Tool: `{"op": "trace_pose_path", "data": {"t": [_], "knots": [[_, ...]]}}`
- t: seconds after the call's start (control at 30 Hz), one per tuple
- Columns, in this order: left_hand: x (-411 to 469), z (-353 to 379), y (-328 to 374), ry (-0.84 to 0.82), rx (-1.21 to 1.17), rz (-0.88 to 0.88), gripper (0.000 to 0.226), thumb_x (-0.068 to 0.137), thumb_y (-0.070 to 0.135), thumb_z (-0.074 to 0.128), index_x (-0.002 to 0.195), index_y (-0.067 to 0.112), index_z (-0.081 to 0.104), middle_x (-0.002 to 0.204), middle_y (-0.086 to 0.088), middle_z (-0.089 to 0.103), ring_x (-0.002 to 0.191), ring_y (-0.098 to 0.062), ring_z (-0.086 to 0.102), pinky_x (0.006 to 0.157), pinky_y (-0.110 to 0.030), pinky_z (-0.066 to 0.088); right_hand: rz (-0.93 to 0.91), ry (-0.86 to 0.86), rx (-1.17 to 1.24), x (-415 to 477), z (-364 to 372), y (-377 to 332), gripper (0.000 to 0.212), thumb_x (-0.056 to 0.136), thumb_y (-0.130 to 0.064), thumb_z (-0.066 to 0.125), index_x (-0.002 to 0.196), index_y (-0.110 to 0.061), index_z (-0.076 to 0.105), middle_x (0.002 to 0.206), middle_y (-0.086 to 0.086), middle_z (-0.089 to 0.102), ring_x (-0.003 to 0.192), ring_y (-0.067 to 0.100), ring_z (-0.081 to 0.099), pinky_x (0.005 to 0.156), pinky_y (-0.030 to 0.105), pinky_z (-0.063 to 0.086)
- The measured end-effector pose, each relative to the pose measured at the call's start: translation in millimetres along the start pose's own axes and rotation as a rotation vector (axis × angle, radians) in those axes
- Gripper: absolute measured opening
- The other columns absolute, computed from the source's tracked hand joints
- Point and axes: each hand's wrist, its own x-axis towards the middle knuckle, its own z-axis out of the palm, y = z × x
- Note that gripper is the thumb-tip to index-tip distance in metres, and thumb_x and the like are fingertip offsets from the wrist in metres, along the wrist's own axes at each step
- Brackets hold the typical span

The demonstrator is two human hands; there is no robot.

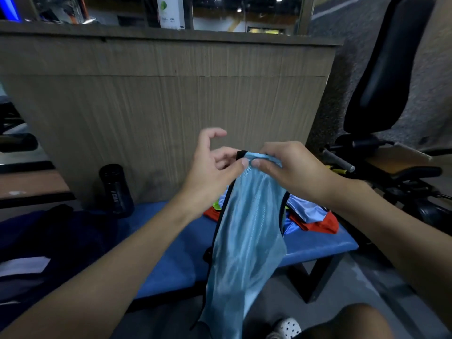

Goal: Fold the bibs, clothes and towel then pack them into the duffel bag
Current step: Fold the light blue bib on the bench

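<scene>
Hanging nearest, past the blue bench's [318, 245] front edge, a light blue bib [244, 241] drops from both hands. The right hand [293, 167] pinches its top strap, fingers curled round it. The left hand [210, 162] seems to pinch alongside with its thumb, forefinger lifted loose. Behind, more bibs [315, 216] are piled at the bench's right end, and a black bottle [116, 189] stands by its far edge.

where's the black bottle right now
In the head view the black bottle stands left of centre at the back of the blue bench, against the wooden panel, left of the held-up light blue bib.
</scene>
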Motion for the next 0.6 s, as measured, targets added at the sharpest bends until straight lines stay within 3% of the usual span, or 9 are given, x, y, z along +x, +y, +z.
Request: {"op": "trace_pose_path", "data": {"t": [0.07,0.1,0.17,0.2,0.33,0.43,0.53,0.6], "knots": [[-8,5,-15,-0.022,-0.003,-0.086,0.030,0.095,0.012,0.063,0.122,0.020,0.051,0.084,-0.002,0.072,0.081,-0.010,0.065,0.074,-0.026,0.054,-0.013,0.023,0.041,1,0,-3,0.030,0.097,-0.026,0.058,0.082,-0.001,0.061,0.069,0.014,0.057,0.064,0.024,0.050,0.060,0.034,0.038],[-12,5,-22,-0.029,0.023,-0.109,0.012,0.097,0.018,0.062,0.108,0.019,0.061,0.078,0.001,0.068,0.074,-0.010,0.062,0.067,-0.029,0.052,-0.013,0.024,0.045,2,-1,-3,0.031,0.097,-0.026,0.058,0.081,0.001,0.059,0.069,0.016,0.056,0.064,0.025,0.050,0.060,0.035,0.038],[-13,4,-30,-0.027,0.039,-0.123,0.018,0.098,0.023,0.060,0.084,0.016,0.068,0.074,-0.004,0.065,0.069,-0.016,0.059,0.064,-0.037,0.048,0.008,0.019,0.047,1,-3,-3,0.033,0.097,-0.026,0.058,0.078,0.001,0.056,0.068,0.015,0.055,0.063,0.024,0.049,0.060,0.035,0.038],[-11,2,-31,-0.025,0.024,-0.121,0.021,0.098,0.023,0.061,0.081,0.014,0.069,0.078,-0.009,0.069,0.073,-0.019,0.061,0.069,-0.039,0.050,0.024,0.023,0.050,1,-5,-3,0.034,0.097,-0.026,0.058,0.075,-0.001,0.054,0.066,0.011,0.053,0.061,0.020,0.047,0.059,0.034,0.037],[-2,-1,-27,-0.046,-0.003,-0.056,0.023,0.096,0.018,0.064,0.092,-0.005,0.065,0.094,-0.030,0.068,0.083,-0.023,0.061,0.078,-0.043,0.048,0.054,0.014,0.071,3,-12,-5,0.033,0.092,-0.036,0.064,0.070,-0.014,0.052,0.063,-0.006,0.048,0.057,0.005,0.043,0.054,0.020,0.034],[0,-3,-28,-0.058,0.024,-0.012,0.024,0.094,0.018,0.065,0.094,-0.006,0.063,0.087,-0.017,0.068,0.081,-0.019,0.059,0.076,-0.039,0.047,0.028,-0.025,0.025,10,-11,-7,0.038,0.093,-0.036,0.063,0.068,-0.011,0.050,0.060,-0.002,0.046,0.055,0.007,0.040,0.053,0.022,0.032],[-4,-5,-33,-0.042,0.001,-0.026,0.009,0.095,0.014,0.064,0.092,0.007,0.067,0.089,-0.011,0.071,0.081,-0.015,0.065,0.075,-0.034,0.051,0.002,0.003,0.016,13,-7,-8,0.041,0.095,-0.026,0.062,0.064,-0.003,0.046,0.059,0.008,0.041,0.055,0.010,0.035,0.051,0.023,0.027],[-9,-9,-39,-0.051,-0.011,-0.069,0.009,0.097,0.014,0.061,0.095,0.012,0.070,0.092,-0.006,0.074,0.083,-0.014,0.069,0.074,-0.029,0.054,-0.014,0.046,0.023,13,-6,-7,0.040,0.095,-0.022,0.063,0.063,-0.004,0.044,0.057,0.004,0.038,0.055,0.011,0.035,0.052,0.022,0.027]]}}
